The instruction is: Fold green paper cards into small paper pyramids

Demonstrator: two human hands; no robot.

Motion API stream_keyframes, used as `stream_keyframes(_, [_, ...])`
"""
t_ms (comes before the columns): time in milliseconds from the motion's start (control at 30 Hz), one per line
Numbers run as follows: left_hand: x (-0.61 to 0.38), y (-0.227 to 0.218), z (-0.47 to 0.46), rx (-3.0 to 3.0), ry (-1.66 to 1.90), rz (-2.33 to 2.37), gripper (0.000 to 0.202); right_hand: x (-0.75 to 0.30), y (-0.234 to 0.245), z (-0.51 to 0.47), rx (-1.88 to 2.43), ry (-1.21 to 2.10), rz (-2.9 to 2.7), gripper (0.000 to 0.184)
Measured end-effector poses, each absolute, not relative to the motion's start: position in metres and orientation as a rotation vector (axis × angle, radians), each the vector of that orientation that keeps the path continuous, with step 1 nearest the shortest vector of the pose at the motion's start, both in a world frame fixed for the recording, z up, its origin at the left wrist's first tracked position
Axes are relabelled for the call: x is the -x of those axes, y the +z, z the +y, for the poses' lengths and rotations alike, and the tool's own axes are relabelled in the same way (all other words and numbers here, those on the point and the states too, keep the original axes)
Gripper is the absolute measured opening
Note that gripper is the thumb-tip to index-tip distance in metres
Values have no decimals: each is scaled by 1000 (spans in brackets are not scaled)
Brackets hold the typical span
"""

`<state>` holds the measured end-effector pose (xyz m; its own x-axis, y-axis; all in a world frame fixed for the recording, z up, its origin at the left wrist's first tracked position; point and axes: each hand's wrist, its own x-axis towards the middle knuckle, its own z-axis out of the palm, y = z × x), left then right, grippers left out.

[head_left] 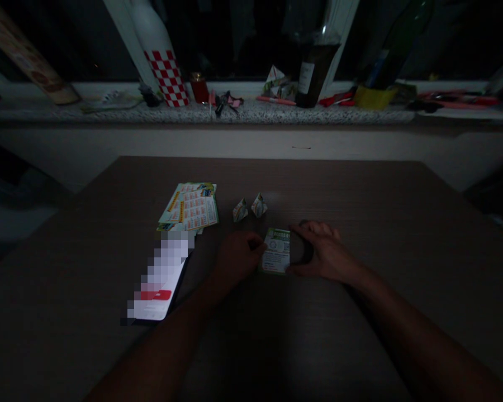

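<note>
A small green-and-white printed paper (pixel 276 251) lies flat on the dark wooden table (pixel 360 223). My left hand (pixel 237 258) is closed, its fingertips pinching the paper's left edge. My right hand (pixel 322 251) arches over the paper's right edge, thumb and fingers pressing on it. Two small folded paper shapes (pixel 250 207) stand just beyond the paper. A stack of printed calendar cards (pixel 190 207) lies further left.
A lit phone (pixel 161 279) lies left of my left arm. The stone windowsill (pixel 193 114) behind the table carries a red-and-white checked bottle (pixel 161 61), a dark wine bottle (pixel 314 67), a green bottle (pixel 396 44), pens and small clutter.
</note>
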<state>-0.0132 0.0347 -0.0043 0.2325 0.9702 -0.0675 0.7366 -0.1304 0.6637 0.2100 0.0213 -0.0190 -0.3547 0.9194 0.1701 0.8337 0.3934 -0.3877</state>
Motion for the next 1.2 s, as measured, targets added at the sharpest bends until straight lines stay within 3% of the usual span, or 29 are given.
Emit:
stream_keyframes(67, [15,-5,34,-1830,641,1533,14,-210,-20,22,1482,358,-2189,72])
stream_keyframes(233, [10,-8,30,-1467,1050,1389,15,-199,-27,21,1233,623,-1839,17])
stream_keyframes(267, [8,-8,29,-1414,1085,1384,16,-196,-28,20,1206,654,-1756,13])
stream_keyframes(533, [0,-15,18,-1595,982,1454,20,-193,-19,12,1152,295,-1661,4])
stream_keyframes(700, [3,-1,10,-2205,1469,1620,48,-198,-8,12,1078,21,-1946,9])
stream_keyframes(833, [-1,10,5,-2646,1290,1454,25,-195,-5,9,1024,-82,-2070,12])
stream_keyframes(967, [-8,11,5,-2718,1161,1412,7,-191,-4,6,1003,-130,-2150,14])
stream_keyframes(1200, [-10,10,8,-2725,1116,1379,9,-189,-1,3,1002,-173,-2204,13])
